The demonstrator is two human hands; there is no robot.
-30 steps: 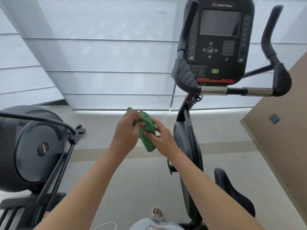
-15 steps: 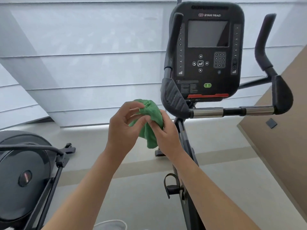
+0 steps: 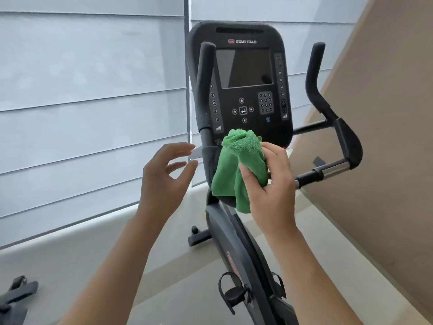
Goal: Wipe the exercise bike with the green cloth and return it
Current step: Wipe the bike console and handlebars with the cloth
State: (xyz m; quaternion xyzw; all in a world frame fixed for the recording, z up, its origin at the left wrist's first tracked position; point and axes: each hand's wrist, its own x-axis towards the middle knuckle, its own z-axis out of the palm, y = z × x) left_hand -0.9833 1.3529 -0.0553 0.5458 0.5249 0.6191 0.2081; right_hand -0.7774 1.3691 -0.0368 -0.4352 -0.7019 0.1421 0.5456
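A bunched green cloth [image 3: 236, 165] is gripped in my right hand [image 3: 271, 184], held up just below the black console [image 3: 243, 90] of the exercise bike [image 3: 236, 242]. The cloth covers the console's lower edge and part of the left handlebar pad [image 3: 208, 160]. My left hand [image 3: 164, 179] hovers to the left of the cloth with fingers spread, holding nothing. The right handlebar [image 3: 328, 118] and its chrome crossbar [image 3: 328, 171] stand to the right of my right hand.
Pale window blinds [image 3: 93, 113] fill the wall behind the bike. A tan wall panel [image 3: 386, 137] runs along the right. Part of another black machine [image 3: 14, 294] shows at the bottom left. A pedal with strap [image 3: 232, 294] sits low on the bike.
My left hand has let go of the cloth and opened to the left. My right hand has carried the cloth up toward the console. The view has closed in on the bike.
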